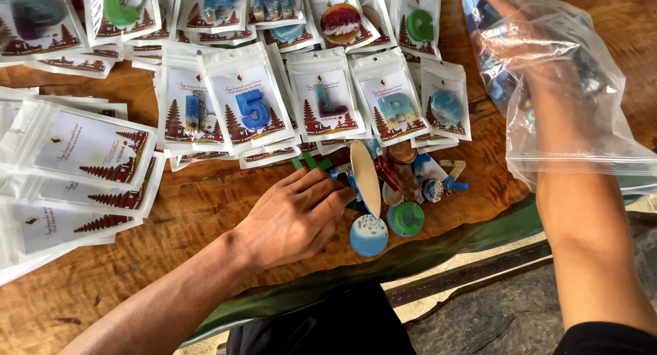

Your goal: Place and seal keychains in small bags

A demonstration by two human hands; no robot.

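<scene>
My left hand [295, 214] lies on the wooden table [205, 204], its fingertips touching a small heap of loose resin keychain pieces [404, 180]. An oval wooden piece [365, 177] stands on edge at my fingertips. Beside it lie a blue and white round piece [369, 235] and a green round piece [406, 218]. My right hand [527, 47] is pushed inside a clear plastic bag [582, 122] at the right, among dark and blue pieces I cannot make out.
Several white pouches with resin letters and shapes lie in rows at the back [253, 108]. More flat pouches are stacked at the left [82, 156]. The table's green-edged front rim [424, 249] runs below my hands.
</scene>
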